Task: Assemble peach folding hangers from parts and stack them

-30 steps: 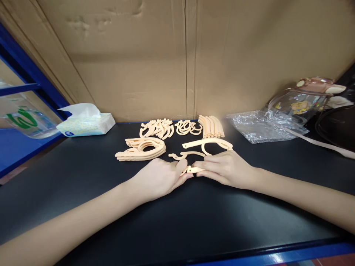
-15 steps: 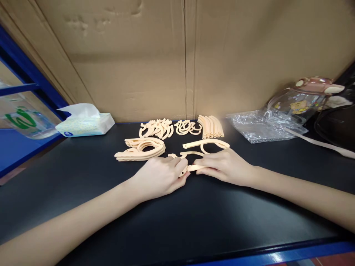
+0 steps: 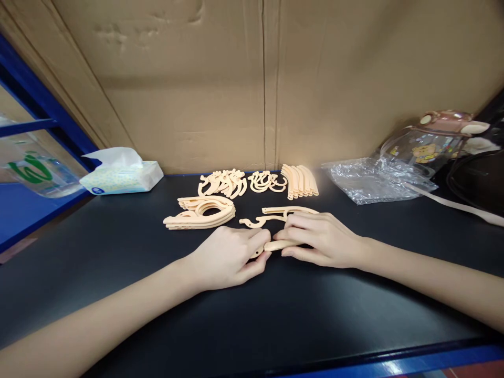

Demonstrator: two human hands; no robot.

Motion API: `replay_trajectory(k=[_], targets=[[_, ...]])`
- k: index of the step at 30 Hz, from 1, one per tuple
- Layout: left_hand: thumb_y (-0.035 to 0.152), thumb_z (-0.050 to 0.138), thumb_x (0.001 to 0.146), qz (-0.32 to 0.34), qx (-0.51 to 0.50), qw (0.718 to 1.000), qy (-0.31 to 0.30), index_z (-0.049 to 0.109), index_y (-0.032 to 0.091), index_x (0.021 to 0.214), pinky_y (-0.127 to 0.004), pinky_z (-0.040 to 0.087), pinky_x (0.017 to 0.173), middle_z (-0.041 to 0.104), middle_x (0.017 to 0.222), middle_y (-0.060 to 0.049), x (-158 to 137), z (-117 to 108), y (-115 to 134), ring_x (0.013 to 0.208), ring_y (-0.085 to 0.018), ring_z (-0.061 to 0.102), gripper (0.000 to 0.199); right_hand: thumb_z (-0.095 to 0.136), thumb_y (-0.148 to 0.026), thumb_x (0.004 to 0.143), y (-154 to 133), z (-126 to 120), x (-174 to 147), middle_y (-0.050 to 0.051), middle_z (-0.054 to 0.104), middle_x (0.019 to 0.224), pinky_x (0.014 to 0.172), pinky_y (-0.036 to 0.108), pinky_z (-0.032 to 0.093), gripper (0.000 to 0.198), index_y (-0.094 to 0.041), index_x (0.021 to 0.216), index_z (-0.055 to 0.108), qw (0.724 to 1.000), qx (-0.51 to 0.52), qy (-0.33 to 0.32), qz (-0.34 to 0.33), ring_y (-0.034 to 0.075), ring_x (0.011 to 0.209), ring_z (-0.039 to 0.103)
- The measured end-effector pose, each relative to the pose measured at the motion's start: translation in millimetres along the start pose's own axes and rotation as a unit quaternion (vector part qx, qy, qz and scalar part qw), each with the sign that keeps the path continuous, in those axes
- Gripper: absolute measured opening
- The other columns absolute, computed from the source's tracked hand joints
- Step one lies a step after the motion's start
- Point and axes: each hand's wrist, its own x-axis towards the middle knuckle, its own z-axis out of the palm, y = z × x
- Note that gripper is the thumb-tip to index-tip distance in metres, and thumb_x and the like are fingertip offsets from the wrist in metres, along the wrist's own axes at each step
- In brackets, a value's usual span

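Note:
Low over the black table, my left hand [image 3: 232, 257] is closed in a pinch on the end of a beige plastic folding hanger piece, where a small hole shows. My right hand [image 3: 326, 239] holds a beige hanger arm [image 3: 277, 245] between thumb and fingers, its tip meeting the left fingertips. Whether the two pieces are joined there is hidden by my fingers. Just behind the hands lie a curved hanger piece with a hooked end [image 3: 252, 223] and a long beige strip [image 3: 271, 210], both partly covered by the right hand.
Folded hangers [image 3: 199, 221] are stacked to the left. Behind are loose curved pieces [image 3: 224, 182], hooks [image 3: 263, 181] and a row of arms [image 3: 300, 181]. A tissue pack [image 3: 122, 176] is at back left; a crumpled plastic bag [image 3: 366, 181] and a clear bottle [image 3: 421, 142] are at back right.
Both hands have come slightly nearer to me with the pieces. The strip behind the right hand has shifted, and more of the hooked piece is uncovered.

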Motion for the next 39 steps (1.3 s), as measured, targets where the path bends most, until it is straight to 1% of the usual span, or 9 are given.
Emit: replay_trajectory(k=[7, 10, 15, 20, 24, 28, 32, 36, 39], targets=[[0.023, 0.037, 0.091, -0.008, 0.000, 1.000, 0.000, 0.040, 0.019, 0.077, -0.025, 0.028, 0.049, 0.052, 0.067, 0.004, 0, 0, -1, 0.053, -0.010, 0.051, 0.015, 0.045, -0.030, 0.094, 9, 1, -2, 0.008, 0.060, 0.107, 0.085, 0.034, 0.043, 0.027, -0.019, 0.082, 0.067, 0.984, -0.008, 0.116, 0.133, 0.019, 0.099, 0.053], [0.022, 0.038, 0.090, -0.006, -0.005, 1.000, -0.005, 0.040, 0.019, 0.076, -0.024, 0.028, 0.049, 0.053, 0.067, 0.004, 0, -1, 0, 0.052, -0.010, 0.050, 0.015, 0.043, -0.029, 0.095, 15, 2, -2, 0.005, 0.060, 0.110, 0.091, 0.038, 0.040, 0.030, -0.021, 0.081, 0.069, 0.977, -0.002, 0.103, 0.184, 0.020, 0.106, 0.051], [0.022, 0.038, 0.090, -0.005, -0.002, 1.000, -0.003, 0.039, 0.019, 0.075, -0.024, 0.028, 0.049, 0.052, 0.066, 0.004, 0, 0, -1, 0.052, -0.010, 0.050, 0.015, 0.042, -0.034, 0.096, 19, 7, -2, 0.004, 0.064, 0.103, 0.090, 0.039, 0.039, 0.032, -0.020, 0.083, 0.068, 0.969, -0.004, 0.059, 0.239, 0.020, 0.102, 0.053], [0.022, 0.039, 0.091, 0.000, 0.000, 1.000, 0.002, 0.039, 0.019, 0.075, -0.024, 0.029, 0.050, 0.051, 0.066, 0.005, 0, 0, -1, 0.054, -0.010, 0.051, 0.016, 0.041, -0.035, 0.096, 21, 8, -1, 0.004, 0.064, 0.094, 0.090, 0.039, 0.040, 0.031, -0.020, 0.084, 0.066, 0.970, 0.011, 0.020, 0.242, 0.020, 0.097, 0.054], [0.024, 0.039, 0.091, 0.008, -0.001, 1.000, -0.002, 0.043, 0.019, 0.077, -0.025, 0.032, 0.052, 0.052, 0.068, 0.003, 0, -1, -1, 0.057, -0.012, 0.052, 0.015, 0.041, -0.033, 0.096, 20, 8, -1, 0.004, 0.063, 0.094, 0.090, 0.037, 0.039, 0.029, -0.019, 0.084, 0.064, 0.971, 0.018, 0.027, 0.237, 0.019, 0.096, 0.053], [0.021, 0.043, 0.083, 0.024, -0.019, 1.000, 0.004, 0.048, 0.018, 0.081, -0.025, 0.033, 0.054, 0.052, 0.069, 0.002, 0, -3, 0, 0.059, -0.013, 0.049, 0.006, 0.042, -0.031, 0.095, 20, 8, -1, 0.005, 0.062, 0.097, 0.089, 0.037, 0.040, 0.026, -0.020, 0.086, 0.064, 0.971, 0.025, 0.043, 0.233, 0.019, 0.098, 0.053], [0.015, 0.041, 0.078, 0.055, 0.002, 0.998, 0.006, 0.050, 0.017, 0.080, -0.027, 0.034, 0.054, 0.051, 0.069, 0.000, 2, -6, 0, 0.062, -0.015, 0.045, 0.009, 0.043, -0.031, 0.095, 20, 9, -1, 0.005, 0.060, 0.098, 0.089, 0.038, 0.041, 0.023, -0.021, 0.087, 0.063, 0.972, 0.028, 0.044, 0.230, 0.019, 0.098, 0.054], [0.014, 0.039, 0.082, 0.080, 0.026, 0.996, 0.007, 0.053, 0.015, 0.081, -0.032, 0.040, 0.067, 0.055, 0.076, -0.005, 4, -9, 0, 0.074, -0.019, 0.047, 0.015, 0.044, -0.029, 0.094, 19, 9, 0, 0.004, 0.058, 0.100, 0.090, 0.037, 0.042, 0.019, -0.021, 0.090, 0.061, 0.967, 0.035, 0.056, 0.247, 0.019, 0.098, 0.054], [0.014, 0.039, 0.087, 0.071, 0.030, 0.997, 0.021, 0.056, 0.013, 0.095, -0.039, 0.040, 0.085, 0.060, 0.099, -0.009, 5, -9, 0, 0.095, -0.023, 0.050, 0.020, 0.043, -0.029, 0.094, 19, 9, -1, 0.005, 0.057, 0.104, 0.092, 0.038, 0.043, 0.018, -0.022, 0.096, 0.060, 0.961, 0.040, 0.076, 0.262, 0.019, 0.100, 0.055]])
